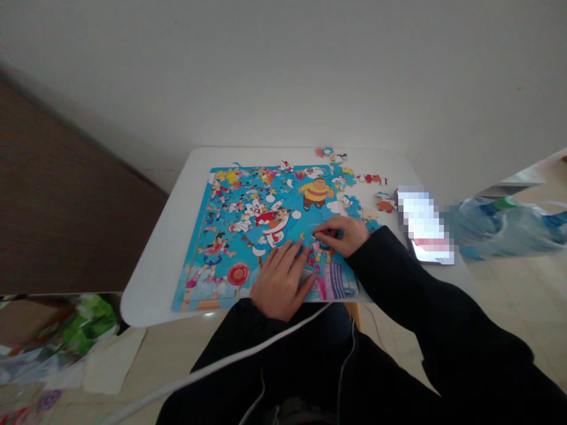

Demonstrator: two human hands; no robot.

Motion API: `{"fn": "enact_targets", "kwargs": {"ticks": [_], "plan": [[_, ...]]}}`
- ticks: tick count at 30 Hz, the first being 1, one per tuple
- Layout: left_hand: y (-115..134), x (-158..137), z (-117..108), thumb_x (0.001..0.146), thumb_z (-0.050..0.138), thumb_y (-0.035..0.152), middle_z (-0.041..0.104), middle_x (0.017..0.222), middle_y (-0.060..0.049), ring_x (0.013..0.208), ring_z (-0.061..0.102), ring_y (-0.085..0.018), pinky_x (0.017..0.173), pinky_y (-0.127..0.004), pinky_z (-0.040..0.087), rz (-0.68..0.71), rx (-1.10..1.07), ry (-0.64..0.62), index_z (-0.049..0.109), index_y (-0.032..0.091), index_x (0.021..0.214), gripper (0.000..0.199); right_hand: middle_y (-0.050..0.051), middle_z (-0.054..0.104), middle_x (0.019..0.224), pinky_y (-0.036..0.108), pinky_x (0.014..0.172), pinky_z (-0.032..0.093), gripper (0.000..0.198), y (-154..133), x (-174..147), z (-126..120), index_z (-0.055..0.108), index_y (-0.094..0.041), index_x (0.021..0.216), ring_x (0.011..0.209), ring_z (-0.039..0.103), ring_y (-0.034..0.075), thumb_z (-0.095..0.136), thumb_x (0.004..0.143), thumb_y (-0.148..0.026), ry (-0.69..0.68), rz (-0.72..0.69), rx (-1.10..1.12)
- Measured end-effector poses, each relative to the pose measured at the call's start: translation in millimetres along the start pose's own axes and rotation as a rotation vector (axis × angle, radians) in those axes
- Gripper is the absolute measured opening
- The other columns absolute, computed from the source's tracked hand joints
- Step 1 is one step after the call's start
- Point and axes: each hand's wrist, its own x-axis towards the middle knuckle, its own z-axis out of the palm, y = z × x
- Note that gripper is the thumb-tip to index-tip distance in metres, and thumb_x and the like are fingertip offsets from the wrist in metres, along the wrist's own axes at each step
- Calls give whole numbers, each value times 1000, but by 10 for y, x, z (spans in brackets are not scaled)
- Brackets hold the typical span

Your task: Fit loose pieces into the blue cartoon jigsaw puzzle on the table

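Note:
A colourful cartoon jigsaw puzzle (239, 273) with a blue border lies on the white table. Flat on its lower middle rests my left hand (282, 278), fingers stretched out. My right hand (343, 233) is at the right side of the puzzle, thumb and forefinger pinched together low over a cartoon figure. Whatever sits between those fingertips is too small or hidden to make out. Loose puzzle pieces (348, 203) lie along the right edge of the board, and some are scattered over its upper left part.
A phone (426, 227) with a lit, blurred screen lies at the table's right edge. More pieces (372, 179) are near the wall. A white cable (248, 353) crosses before my body. Plastic bags (509, 227) stand right of the white table (155, 277); a green bag (91, 321) lies left.

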Motion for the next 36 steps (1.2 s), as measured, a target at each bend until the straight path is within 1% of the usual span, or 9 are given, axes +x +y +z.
{"fn": "enact_targets", "kwargs": {"ticks": [3, 5, 8, 15, 18, 20, 24, 26, 36], "plan": [[-15, -18, 7, 89, 42, 32, 57, 121, -14, 113, 50, -30, 91, -47, 45, -33, 12, 43, 58, 8, 114, 37, 1, 65, 69, 20, 54, 43, 14, 1, -6, -7, 73, -21, 81, 55, 55, 8, 62, 74, -28, -45, -19, 7], [-16, -26, 12, 89, 43, 30, 57, 120, -14, 112, 52, -30, 90, -46, 45, -37, 14, 59, 58, 8, 112, 36, 1, 65, 70, 20, 55, 43, 15, 4, -8, -9, 72, -21, 81, 56, 55, 8, 62, 74, -28, -50, -34, 9], [-6, -30, 9, 88, 44, 29, 58, 118, -14, 108, 53, -29, 89, -45, 46, -25, 4, 67, 59, 8, 112, 35, 1, 65, 70, 20, 56, 43, 14, 7, -9, -10, 72, -21, 81, 56, 55, 8, 61, 75, -27, -44, -46, 9], [11, -29, -48, 86, 49, 26, 61, 106, -13, 96, 55, -27, 84, -44, 48, -55, -60, 69, 63, 11, 106, 29, 1, 65, 69, 20, 54, 42, 13, -2, -9, -10, 72, -21, 80, 55, 54, 8, 62, 73, -25, -43, -40, 3], [9, -25, -61, 86, 50, 24, 61, 103, -13, 94, 55, -26, 82, -43, 49, -55, -88, 66, 63, 10, 105, 27, 1, 64, 68, 20, 54, 42, 13, -5, -8, -8, 72, -21, 79, 55, 54, 8, 62, 73, -25, -33, -43, -3], [10, -23, -59, 86, 50, 24, 60, 104, -14, 96, 55, -26, 82, -42, 49, -54, -104, 66, 63, 11, 105, 27, 1, 65, 68, 20, 54, 42, 13, -6, -9, -9, 72, -21, 79, 55, 54, 8, 62, 72, -25, -34, -43, -1], [21, -22, -35, 86, 49, 25, 57, 116, -15, 106, 52, -28, 87, -44, 48, -30, -97, 75, 64, 11, 105, 28, 1, 65, 67, 20, 54, 42, 13, -7, -8, -12, 72, -21, 79, 55, 54, 8, 62, 72, -25, -46, -44, 1], [25, -22, -21, 87, 48, 25, 55, 120, -16, 108, 51, -29, 88, -44, 48, -23, -77, 73, 64, 11, 106, 29, 1, 65, 67, 20, 54, 42, 14, -8, -6, -13, 72, -21, 79, 55, 53, 8, 62, 72, -26, -47, -45, -5], [35, 2, -14, 88, 46, 24, 61, 110, -14, 96, 55, -25, 83, -39, 51, -29, -46, 121, 64, 10, 105, 29, 1, 65, 68, 19, 54, 42, 13, -21, -5, -12, 72, -21, 79, 55, 54, 8, 62, 71, -26, -35, -30, -7]]}}
